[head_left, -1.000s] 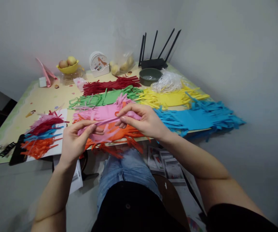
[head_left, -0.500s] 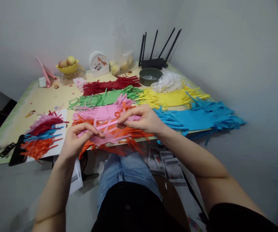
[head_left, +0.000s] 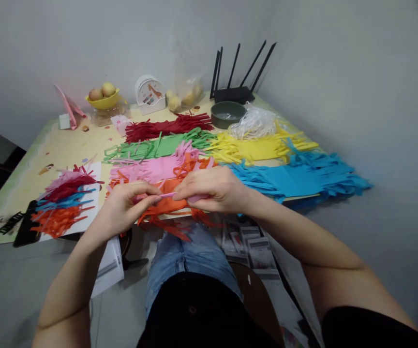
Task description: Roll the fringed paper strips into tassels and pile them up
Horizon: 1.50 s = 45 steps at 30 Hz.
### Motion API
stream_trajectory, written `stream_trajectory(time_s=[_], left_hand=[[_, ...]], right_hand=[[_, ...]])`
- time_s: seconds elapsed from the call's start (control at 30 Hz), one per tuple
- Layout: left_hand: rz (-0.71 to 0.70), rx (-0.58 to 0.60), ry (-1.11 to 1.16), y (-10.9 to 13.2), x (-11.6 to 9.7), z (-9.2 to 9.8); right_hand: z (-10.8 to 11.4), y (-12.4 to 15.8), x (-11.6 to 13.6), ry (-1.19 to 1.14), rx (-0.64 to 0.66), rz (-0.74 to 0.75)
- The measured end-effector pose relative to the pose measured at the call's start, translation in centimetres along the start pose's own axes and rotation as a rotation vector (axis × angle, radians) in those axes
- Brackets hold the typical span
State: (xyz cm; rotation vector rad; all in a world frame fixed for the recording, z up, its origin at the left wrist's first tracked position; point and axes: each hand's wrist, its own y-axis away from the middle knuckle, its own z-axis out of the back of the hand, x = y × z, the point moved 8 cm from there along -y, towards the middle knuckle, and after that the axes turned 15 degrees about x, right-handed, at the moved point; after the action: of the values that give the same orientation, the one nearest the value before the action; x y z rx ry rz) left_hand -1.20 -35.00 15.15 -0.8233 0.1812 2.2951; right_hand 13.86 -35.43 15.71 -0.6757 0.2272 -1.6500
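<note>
Between my two hands runs a narrow pink paper strip, twisted or rolled. My left hand pinches its left end with thumb and fingers. Close beside it, my right hand grips the strip's other end, and a bit of pink shows under those fingers. Both hands hover over the fringed orange paper, whose strips droop past the table's front edge. Just behind lies fringed pink paper. To the right of my right hand spreads fringed blue paper.
Fringed green, yellow and dark red paper lie farther back. At left, bundled coloured strips rest on white paper beside a black phone. A round dark tin, white string and a router stand behind.
My hands have come closer together, shortening the visible pink strip. My right hand is slightly lower. The loose pink piece that hung over the orange paper no longer shows there.
</note>
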Motion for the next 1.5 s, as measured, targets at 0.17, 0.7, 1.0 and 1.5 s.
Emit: stream_trajectory(time_s=[0.17,0.7,1.0,1.5], left_hand=[[-0.03,-0.058,-0.213,0.7,-0.8,-0.6],[-0.207,-0.453,-0.55,3.2,0.6,0.5],[-0.129,-0.745,-0.357,3.4,0.2,1.3],[0.05,-0.923,0.236,-0.8,4.5,2.4]], right_hand=[[-1.7,1.1,-0.9,-0.103,-0.086,-0.074],[-6.9,-3.0,-6.2,-1.224,0.03,-0.403],[-6.2,-4.1,-5.3,-1.359,-0.217,-0.296],[-1.3,-5.5,-8.2,-0.603,-0.494,-0.281]])
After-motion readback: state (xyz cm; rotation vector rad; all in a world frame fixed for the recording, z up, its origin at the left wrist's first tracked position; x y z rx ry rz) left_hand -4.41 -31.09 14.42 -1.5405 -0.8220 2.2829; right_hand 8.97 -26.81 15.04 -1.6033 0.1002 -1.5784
